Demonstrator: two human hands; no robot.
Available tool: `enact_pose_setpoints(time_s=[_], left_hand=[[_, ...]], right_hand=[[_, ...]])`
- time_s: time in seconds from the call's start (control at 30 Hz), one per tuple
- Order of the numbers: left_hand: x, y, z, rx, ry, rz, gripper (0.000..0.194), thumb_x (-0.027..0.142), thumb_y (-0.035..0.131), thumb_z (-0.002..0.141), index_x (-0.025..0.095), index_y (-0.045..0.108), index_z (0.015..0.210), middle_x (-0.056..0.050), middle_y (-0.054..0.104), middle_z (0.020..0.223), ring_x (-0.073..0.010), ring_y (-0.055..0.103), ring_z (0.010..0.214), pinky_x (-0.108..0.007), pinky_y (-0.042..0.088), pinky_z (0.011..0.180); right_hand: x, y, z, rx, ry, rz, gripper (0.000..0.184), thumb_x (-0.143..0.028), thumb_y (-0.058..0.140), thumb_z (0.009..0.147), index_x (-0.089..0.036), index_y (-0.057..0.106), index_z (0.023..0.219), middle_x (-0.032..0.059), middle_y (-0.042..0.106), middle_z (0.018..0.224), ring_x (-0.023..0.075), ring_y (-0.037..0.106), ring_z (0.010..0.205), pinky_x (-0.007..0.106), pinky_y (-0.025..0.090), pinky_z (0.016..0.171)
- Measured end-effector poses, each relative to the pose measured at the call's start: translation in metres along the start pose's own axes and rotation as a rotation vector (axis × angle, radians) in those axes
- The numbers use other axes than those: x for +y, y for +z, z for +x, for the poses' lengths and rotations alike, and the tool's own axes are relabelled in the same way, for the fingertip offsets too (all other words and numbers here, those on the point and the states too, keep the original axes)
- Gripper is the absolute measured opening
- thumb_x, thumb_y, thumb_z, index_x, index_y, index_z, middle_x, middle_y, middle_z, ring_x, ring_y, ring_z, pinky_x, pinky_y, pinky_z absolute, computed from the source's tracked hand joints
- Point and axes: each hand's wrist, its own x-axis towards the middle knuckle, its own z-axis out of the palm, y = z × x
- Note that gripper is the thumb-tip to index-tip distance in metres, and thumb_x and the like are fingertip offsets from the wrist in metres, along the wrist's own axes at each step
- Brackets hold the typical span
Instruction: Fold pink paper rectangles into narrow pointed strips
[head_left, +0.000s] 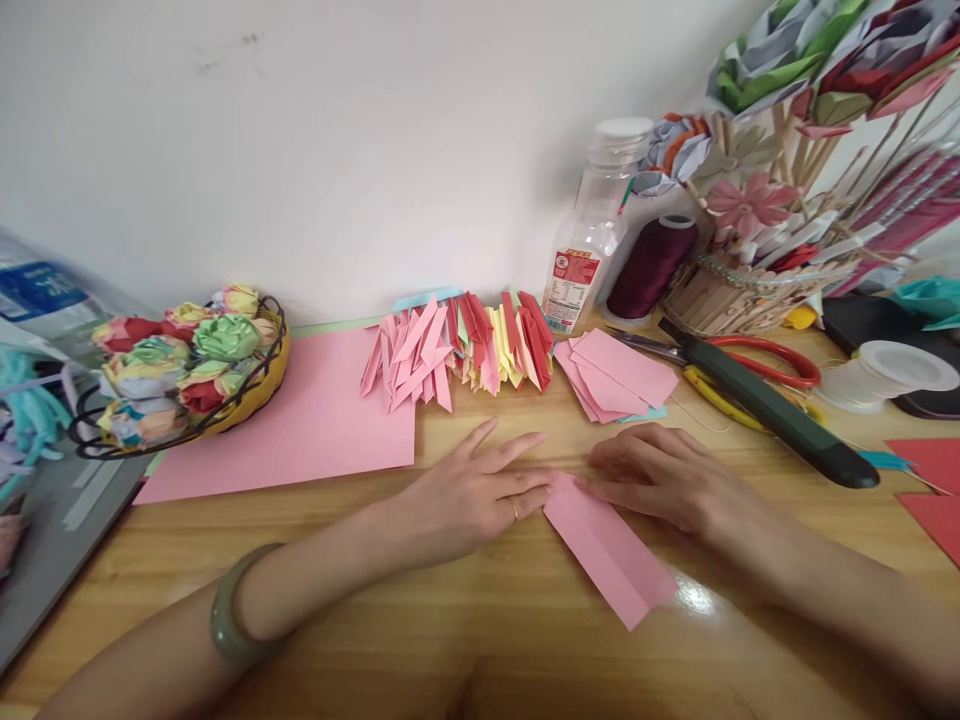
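Note:
A creased pink paper strip (611,555) lies slanted on the wooden table, its far end between my two hands. My left hand (480,490) reaches in from the left, thumb and index finger at the strip's far left corner, the other fingers spread apart. At the far right corner, my right hand (675,480) pinches the strip with its fingers curled. A lengthwise crease runs down the strip. Just beyond my right hand are several pink paper pieces (619,375) in a loose stack. Folded paper pieces (412,350) in pink, red and yellow stand in a row behind my left hand.
A basket of paper flowers (281,365) stands left on a large pink sheet (352,420). At the back right are a plastic bottle (581,250), a purple thread spool (652,265) and a stick-walled holder (739,295). Red-handled scissors (795,365) and a dark-handled tool (780,415) lie right.

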Motion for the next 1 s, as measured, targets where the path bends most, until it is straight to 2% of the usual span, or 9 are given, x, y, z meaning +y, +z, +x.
enact_pose_setpoints(time_s=[0.13,0.2,0.27,0.33,0.4,0.47,0.6,0.73,1.0], left_hand=[[-0.002,-0.001,0.0,-0.036,-0.006,-0.042,0.036,0.008,0.031,0.094,0.012,0.047,0.126,-0.007,0.049,0.133,-0.0282,0.027,0.133,-0.059,0.026,0.103],[-0.003,-0.002,-0.001,-0.072,-0.007,-0.062,0.037,0.009,0.03,0.094,0.013,0.044,0.128,-0.006,0.047,0.135,-0.0275,0.025,0.134,-0.058,0.027,0.103],[-0.005,-0.002,-0.002,-0.09,-0.009,-0.058,0.038,0.01,0.029,0.095,0.015,0.043,0.13,-0.005,0.046,0.137,-0.0271,0.023,0.135,-0.057,0.027,0.103],[-0.005,-0.002,-0.002,-0.087,-0.013,-0.023,0.039,0.01,0.028,0.095,0.016,0.041,0.132,-0.005,0.045,0.137,-0.0262,0.022,0.136,-0.056,0.026,0.104],[-0.004,-0.002,-0.002,-0.039,-0.027,0.034,0.039,0.011,0.027,0.096,0.014,0.038,0.133,-0.007,0.044,0.138,-0.025,0.026,0.134,-0.055,0.026,0.104],[-0.001,-0.001,-0.001,0.091,-0.045,0.086,0.037,0.012,0.028,0.096,0.013,0.041,0.131,-0.009,0.048,0.134,-0.0239,0.034,0.129,-0.052,0.029,0.104],[0.013,0.0,0.003,0.396,-0.015,0.052,0.019,0.012,0.046,0.091,0.011,0.06,0.103,-0.005,0.067,0.102,-0.0163,0.056,0.098,-0.032,0.045,0.09],[0.025,0.004,0.006,0.371,0.007,0.113,0.012,0.009,0.05,0.089,0.01,0.062,0.089,-0.004,0.067,0.086,-0.0146,0.058,0.088,-0.029,0.049,0.082],[0.028,0.008,0.002,0.332,0.016,0.186,0.012,0.011,0.051,0.088,0.011,0.063,0.088,-0.005,0.066,0.086,-0.0156,0.059,0.088,-0.032,0.049,0.084]], right_hand=[[-0.001,-0.015,-0.006,-0.039,0.119,0.154,0.02,-0.016,0.046,0.085,-0.027,0.062,0.09,0.0062,0.054,0.103,0.0207,0.053,0.094,0.036,0.047,0.075],[-0.007,-0.022,-0.007,-0.09,0.188,0.288,0.018,-0.014,0.048,0.082,-0.026,0.06,0.09,0.0055,0.053,0.105,0.0182,0.055,0.093,0.031,0.049,0.074],[-0.015,-0.027,-0.005,-0.202,0.172,0.398,0.019,-0.012,0.05,0.082,-0.026,0.059,0.09,0.0035,0.054,0.103,0.0159,0.056,0.091,0.028,0.049,0.075],[-0.021,-0.026,-0.001,-0.262,0.124,0.413,0.02,-0.011,0.048,0.084,-0.025,0.06,0.078,0.0011,0.057,0.094,0.0137,0.057,0.085,0.025,0.048,0.071],[-0.025,-0.019,0.002,-0.215,0.092,0.373,0.019,-0.012,0.05,0.084,-0.023,0.06,0.072,0.0012,0.058,0.086,0.0131,0.057,0.078,0.024,0.046,0.066],[-0.028,-0.009,0.004,-0.116,0.085,0.299,0.019,-0.014,0.047,0.087,-0.02,0.059,0.075,0.003,0.057,0.083,0.0131,0.056,0.074,0.025,0.044,0.062],[-0.031,0.013,0.006,0.066,0.146,0.124,0.023,-0.014,0.039,0.091,-0.018,0.059,0.081,0.0047,0.057,0.082,0.0136,0.054,0.072,0.026,0.042,0.06],[-0.033,0.016,0.008,0.102,0.111,0.1,0.022,-0.017,0.041,0.091,-0.018,0.061,0.082,0.0055,0.058,0.083,0.0135,0.055,0.074,0.025,0.043,0.061],[-0.031,0.006,0.01,0.018,0.024,0.045,0.021,-0.018,0.043,0.091,-0.019,0.063,0.085,0.0054,0.059,0.083,0.0149,0.054,0.076,0.028,0.042,0.064]])
